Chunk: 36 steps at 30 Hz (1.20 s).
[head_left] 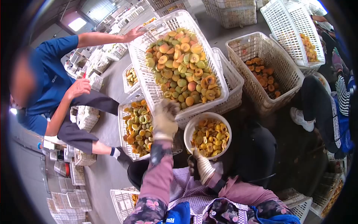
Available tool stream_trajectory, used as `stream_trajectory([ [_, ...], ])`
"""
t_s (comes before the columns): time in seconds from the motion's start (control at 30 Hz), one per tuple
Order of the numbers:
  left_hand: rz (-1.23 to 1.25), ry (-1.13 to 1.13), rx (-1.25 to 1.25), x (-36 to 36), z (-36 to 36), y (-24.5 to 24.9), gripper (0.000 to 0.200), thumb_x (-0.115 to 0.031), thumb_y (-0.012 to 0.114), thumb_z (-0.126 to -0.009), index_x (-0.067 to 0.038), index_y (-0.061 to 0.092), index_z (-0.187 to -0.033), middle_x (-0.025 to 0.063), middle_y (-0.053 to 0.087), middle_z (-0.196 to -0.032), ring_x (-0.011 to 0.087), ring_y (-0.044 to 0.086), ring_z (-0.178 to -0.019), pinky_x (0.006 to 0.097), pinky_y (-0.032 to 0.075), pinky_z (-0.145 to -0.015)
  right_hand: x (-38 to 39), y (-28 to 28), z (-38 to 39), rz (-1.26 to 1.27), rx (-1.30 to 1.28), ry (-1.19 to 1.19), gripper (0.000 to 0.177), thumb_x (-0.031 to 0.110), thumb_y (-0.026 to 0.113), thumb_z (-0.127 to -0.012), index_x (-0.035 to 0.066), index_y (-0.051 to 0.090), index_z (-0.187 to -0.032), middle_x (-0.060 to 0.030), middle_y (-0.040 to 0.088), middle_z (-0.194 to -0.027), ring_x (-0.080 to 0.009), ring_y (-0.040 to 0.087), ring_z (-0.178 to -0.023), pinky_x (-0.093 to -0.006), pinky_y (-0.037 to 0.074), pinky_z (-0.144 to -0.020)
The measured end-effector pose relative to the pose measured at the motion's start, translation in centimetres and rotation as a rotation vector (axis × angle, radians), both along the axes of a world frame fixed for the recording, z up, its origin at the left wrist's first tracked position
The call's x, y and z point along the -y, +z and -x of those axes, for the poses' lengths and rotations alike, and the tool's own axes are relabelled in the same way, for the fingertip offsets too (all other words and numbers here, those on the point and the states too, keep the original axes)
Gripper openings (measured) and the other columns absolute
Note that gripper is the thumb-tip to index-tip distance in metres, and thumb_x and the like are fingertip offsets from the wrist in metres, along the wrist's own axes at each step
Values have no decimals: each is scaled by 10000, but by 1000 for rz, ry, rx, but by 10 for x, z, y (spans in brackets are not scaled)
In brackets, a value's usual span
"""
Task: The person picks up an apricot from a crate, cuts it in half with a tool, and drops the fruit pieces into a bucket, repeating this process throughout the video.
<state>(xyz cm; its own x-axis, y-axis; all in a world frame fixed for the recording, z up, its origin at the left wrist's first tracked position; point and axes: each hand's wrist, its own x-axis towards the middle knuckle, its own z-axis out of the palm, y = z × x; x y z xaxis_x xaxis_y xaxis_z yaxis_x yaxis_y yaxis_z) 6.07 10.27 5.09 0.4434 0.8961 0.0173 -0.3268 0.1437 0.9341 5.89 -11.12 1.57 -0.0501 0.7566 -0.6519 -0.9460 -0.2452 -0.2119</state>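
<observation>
Head view | I see left hand (164,121) clamped on near rim of the fruit crate (143,71) | right hand (204,168) just near of the bowl (187,130), grip unreadable

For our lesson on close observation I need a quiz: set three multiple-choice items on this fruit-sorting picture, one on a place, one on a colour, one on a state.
1. Where is the round bowl?
A. Just below the near edge of the big crate
B. On a shelf
C. Inside the crate of orange fruit

2. What colour is the co-worker's shirt?
A. Red
B. Blue
C. White

3. How is the big crate placed?
A. Flat on the floor, untouched
B. Upside down
C. Tilted, held at both ends

Answers:
1 A: the bowl of yellow fruit sits right under the crate's near wall.
2 B: the shirt is plainly blue.
3 C: the gloved left hand grips the near rim, the co-worker's hand grips the far rim, and the fruit lies on a slope.
</observation>
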Motion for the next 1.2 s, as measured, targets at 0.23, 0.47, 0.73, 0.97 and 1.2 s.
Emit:
stream_trajectory([
  [0.23, -748, -689, -1558, -110, -106, -108, 473, -290, 541, -830, -55, 463, -1233, 212, 596, -1087, 351, 575, -1001, 376, 458, -840, -12, 8, -6, -29, 135, -115, 369, 475, 511, -887, 117, 509, -796, 11, 460, -557, -116, 409, -445, -250, 345, -413],
  [0.47, -203, -470, -291, -4, -19, -48, 481, -144, 700, -699, -33, 504, -1125, 67, 544, -897, 198, 532, -788, 299, 447, -747, -19, -17, -6, -166, 591, -346, 333, 437, 522, -890, 105, 508, -897, 12, 478, -565, -105, 425, -400, -244, 352, -371],
  [0.73, -300, -225, -233, 117, 43, -36, 245, -181, 538, -823, -30, 535, -1015, 48, 588, -910, 124, 550, -858, 247, 444, -791, -11, -37, 1, -154, 1073, -148, 443, 398, 485, -894, -19, 511, -1039, -263, 599, -812, -398, 591, -778, -430, 452, -681],
  [0.97, -531, -142, -491, 113, 64, -57, 222, -233, 540, -813, -22, 578, -874, 61, 596, -771, 144, 582, -716, 266, 472, -669, 12, 14, -13, -94, 1482, 223, 439, 381, 452, -897, -25, 501, -1057, -288, 601, -817, -439, 590, -806, -472, 460, -689],
  [1.2, -254, -214, -411, 105, 76, -54, 364, -338, 523, -890, 23, 575, -903, 45, 614, -809, 111, 568, -728, 274, 469, -656, 3, -27, -1, -200, 1339, 264, 447, 392, 438, -900, -31, 533, -1005, -296, 599, -792, -445, 592, -802, -478, 467, -701],
])
